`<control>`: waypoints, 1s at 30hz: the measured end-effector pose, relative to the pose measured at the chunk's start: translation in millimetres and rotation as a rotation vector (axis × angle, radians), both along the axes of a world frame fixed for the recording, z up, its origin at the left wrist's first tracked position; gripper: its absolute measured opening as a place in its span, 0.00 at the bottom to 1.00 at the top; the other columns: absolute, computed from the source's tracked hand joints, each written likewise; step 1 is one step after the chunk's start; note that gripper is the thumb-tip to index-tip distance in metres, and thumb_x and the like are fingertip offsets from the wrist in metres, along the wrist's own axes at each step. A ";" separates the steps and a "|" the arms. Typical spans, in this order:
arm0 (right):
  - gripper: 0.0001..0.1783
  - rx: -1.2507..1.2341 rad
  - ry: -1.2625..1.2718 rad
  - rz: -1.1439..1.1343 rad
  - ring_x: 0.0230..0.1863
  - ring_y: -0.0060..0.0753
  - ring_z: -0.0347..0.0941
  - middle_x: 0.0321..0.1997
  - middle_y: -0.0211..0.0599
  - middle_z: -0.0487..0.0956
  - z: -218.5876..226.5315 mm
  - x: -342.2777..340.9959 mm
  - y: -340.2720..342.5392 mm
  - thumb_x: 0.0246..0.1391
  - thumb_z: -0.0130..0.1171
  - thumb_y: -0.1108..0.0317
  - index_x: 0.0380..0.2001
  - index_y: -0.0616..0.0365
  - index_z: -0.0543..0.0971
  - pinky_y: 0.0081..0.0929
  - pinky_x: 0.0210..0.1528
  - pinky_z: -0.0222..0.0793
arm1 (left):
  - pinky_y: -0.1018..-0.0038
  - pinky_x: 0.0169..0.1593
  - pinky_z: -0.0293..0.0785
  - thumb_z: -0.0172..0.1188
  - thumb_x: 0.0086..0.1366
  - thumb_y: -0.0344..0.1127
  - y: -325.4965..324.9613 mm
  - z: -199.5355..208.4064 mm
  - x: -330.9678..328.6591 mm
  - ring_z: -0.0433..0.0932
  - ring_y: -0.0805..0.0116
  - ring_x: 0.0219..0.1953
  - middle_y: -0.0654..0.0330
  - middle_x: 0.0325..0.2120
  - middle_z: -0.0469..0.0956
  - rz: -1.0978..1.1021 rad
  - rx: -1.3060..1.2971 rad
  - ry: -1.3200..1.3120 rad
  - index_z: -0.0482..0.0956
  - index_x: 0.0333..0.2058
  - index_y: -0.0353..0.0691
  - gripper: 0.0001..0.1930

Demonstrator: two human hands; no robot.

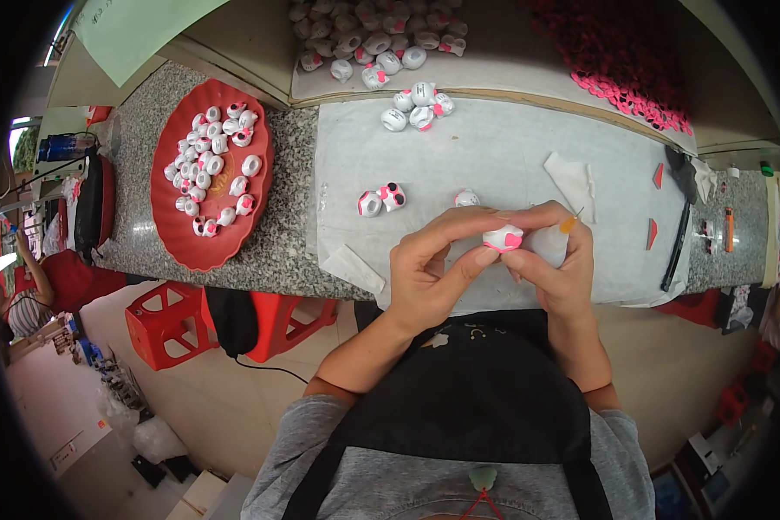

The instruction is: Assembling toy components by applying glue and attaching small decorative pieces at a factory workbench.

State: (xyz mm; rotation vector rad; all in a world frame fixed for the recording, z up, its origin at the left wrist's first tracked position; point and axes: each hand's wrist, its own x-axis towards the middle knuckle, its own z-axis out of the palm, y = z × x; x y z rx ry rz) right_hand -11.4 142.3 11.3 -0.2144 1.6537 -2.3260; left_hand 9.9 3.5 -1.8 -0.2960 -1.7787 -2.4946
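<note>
Between my two hands, over the white paper sheet (381, 156), is a small white figurine head (499, 237) with a pink bow and pink rim. My left hand (426, 267) pinches it between thumb and fingers. Thumb and fingertips of my right hand (572, 260) press on its other side. That hand also keeps a translucent squeeze bottle (546, 246) with an orange collar and thin needle tip in its palm, the needle pointing up. Just beyond my fingers sits another white figurine head (466, 198). Two more heads (370, 204) lie left of my hands.
A red scalloped tray (166, 208) with many heads stands left on the granite counter (290, 191). More heads (377, 43) and pink pieces (633, 87) fill the shelf behind. Crumpled tissue (572, 184), red slivers (652, 232) and a black stick (676, 251) lie right. Red stools (169, 325) stand below.
</note>
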 end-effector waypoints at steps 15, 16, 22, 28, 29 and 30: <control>0.15 0.464 0.182 -0.302 0.19 0.21 0.64 0.22 0.34 0.71 8.2 -19.2 25.9 0.34 0.57 0.76 0.30 0.64 0.70 0.14 0.19 0.57 | 0.71 0.43 0.65 0.52 0.51 0.28 -0.1 -4.1 -5.1 0.70 0.64 0.39 0.48 0.34 0.71 -0.005 0.191 -0.169 0.66 0.37 0.31 0.14; 0.15 0.468 0.193 -0.309 0.19 0.21 0.64 0.22 0.34 0.71 6.9 -24.1 38.6 0.34 0.57 0.76 0.30 0.64 0.70 0.14 0.19 0.57 | 0.70 0.43 0.65 0.52 0.51 0.29 -1.2 -5.6 -3.7 0.70 0.64 0.39 0.48 0.34 0.71 0.038 0.184 -0.177 0.66 0.37 0.31 0.14; 0.06 1.185 0.352 -0.301 0.23 0.32 0.66 0.22 0.39 0.71 -12.5 -31.0 58.0 0.37 0.54 0.75 0.22 0.65 0.69 0.19 0.28 0.60 | 0.66 0.42 0.67 0.53 0.51 0.28 0.6 -5.0 -3.2 0.70 0.63 0.39 0.53 0.32 0.71 0.087 0.177 -0.193 0.66 0.37 0.31 0.13; 0.07 0.464 0.442 -0.315 0.21 0.23 0.64 0.21 0.35 0.71 16.3 -5.9 13.4 0.31 0.57 0.81 0.19 0.63 0.72 0.17 0.23 0.59 | 0.81 0.40 0.64 0.52 0.51 0.24 2.0 1.0 0.3 0.68 0.73 0.38 0.57 0.35 0.70 0.030 0.256 -0.193 0.66 0.39 0.30 0.14; 0.08 0.437 0.559 -0.257 0.21 0.24 0.65 0.21 0.35 0.71 19.8 -5.4 7.1 0.29 0.58 0.82 0.20 0.63 0.72 0.17 0.23 0.59 | 0.81 0.40 0.64 0.52 0.51 0.24 3.2 1.6 -0.1 0.68 0.73 0.38 0.57 0.35 0.70 0.028 0.251 -0.191 0.66 0.39 0.30 0.14; 0.08 0.435 0.560 -0.262 0.21 0.24 0.65 0.21 0.35 0.71 18.2 -6.6 3.3 0.29 0.58 0.82 0.20 0.63 0.72 0.17 0.23 0.59 | 0.80 0.41 0.64 0.52 0.51 0.24 5.3 1.5 0.3 0.68 0.73 0.38 0.57 0.35 0.70 0.061 0.259 -0.182 0.66 0.39 0.30 0.14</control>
